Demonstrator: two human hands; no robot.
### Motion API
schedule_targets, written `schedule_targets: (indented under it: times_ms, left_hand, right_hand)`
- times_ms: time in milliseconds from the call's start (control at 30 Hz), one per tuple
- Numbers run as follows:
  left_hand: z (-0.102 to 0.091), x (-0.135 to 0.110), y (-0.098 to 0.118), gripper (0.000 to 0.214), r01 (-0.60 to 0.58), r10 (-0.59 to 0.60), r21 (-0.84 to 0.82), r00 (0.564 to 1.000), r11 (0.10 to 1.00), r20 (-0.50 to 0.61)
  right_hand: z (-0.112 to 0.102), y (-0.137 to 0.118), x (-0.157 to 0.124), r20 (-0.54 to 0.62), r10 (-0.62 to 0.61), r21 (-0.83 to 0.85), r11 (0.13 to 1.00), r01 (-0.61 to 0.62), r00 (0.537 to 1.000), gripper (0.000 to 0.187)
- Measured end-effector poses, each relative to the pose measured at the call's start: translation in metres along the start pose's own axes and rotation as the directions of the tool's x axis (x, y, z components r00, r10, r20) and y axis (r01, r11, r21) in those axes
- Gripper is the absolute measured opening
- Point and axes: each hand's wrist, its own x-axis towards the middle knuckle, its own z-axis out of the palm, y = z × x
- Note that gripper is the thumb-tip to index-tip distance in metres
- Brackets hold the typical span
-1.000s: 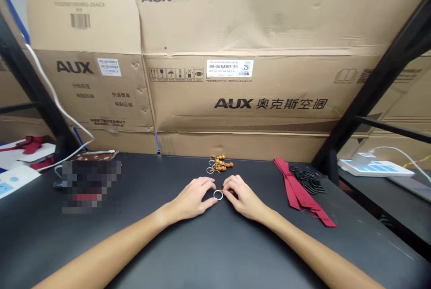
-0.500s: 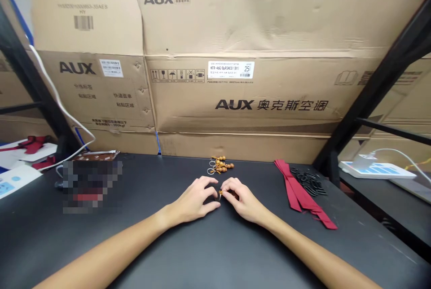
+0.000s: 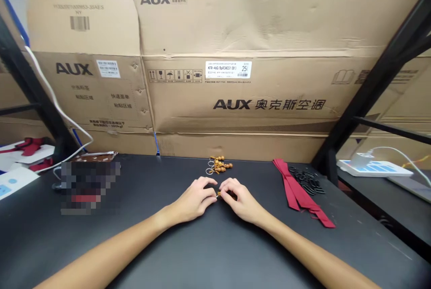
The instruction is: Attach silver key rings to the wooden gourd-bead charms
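My right hand (image 3: 243, 200) is closed, its thumb and fingers pinching a small gourd keychain (image 3: 219, 194). Most of that keychain is hidden by the fingers; an orange-brown cord and a bit of metal ring show. My left hand (image 3: 197, 198) faces it from the left, thumb and forefinger closed on the edge of the ring. Just beyond both hands, several more brown gourd keychains (image 3: 220, 169) with metal rings lie in a small group on the black table (image 3: 208, 253).
To the right lie red fabric strips (image 3: 296, 190) and a pile of black clips or rings (image 3: 308, 181). A blurred-out package (image 3: 89, 186) is at the left. Cardboard boxes (image 3: 235, 120) wall off the back. A white power strip (image 3: 375, 168) sits beyond the right-hand black post (image 3: 357, 73).
My left thumb and forefinger have closed from a wider gap onto the ring's edge. My right hand keeps its pinch on the keychain. The view has shifted slightly.
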Motion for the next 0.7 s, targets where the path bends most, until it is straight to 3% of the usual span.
schedule_targets:
  times_ms: [200,400,567,700]
  left_hand:
    - [-0.002,0.001,0.0,0.021,0.013,-0.013,-0.04,1.0,0.999,0.021]
    - [0.0,0.0,0.001,0.017,0.073,-0.072,-0.047,0.997,0.996,0.019]
    - [0.0,-0.001,0.0,0.015,0.029,-0.029,-0.041,1.0,0.999,0.003]
    - [-0.001,0.0,-0.001,0.016,0.01,-0.01,-0.063,1.0,0.998,0.011]
  right_hand:
    - [0.001,0.009,0.001,-0.04,0.016,-0.061,0.998,-0.019,0.999,0.019]
    - [-0.001,0.0,-0.001,0.028,-0.04,-0.007,0.999,0.04,0.999,0.02]
    - [-0.003,-0.007,-0.002,0.074,-0.062,0.017,0.998,0.061,0.995,0.021]
    - [-0.001,0.0,-0.001,0.011,-0.054,-0.062,0.997,0.054,0.998,0.02]
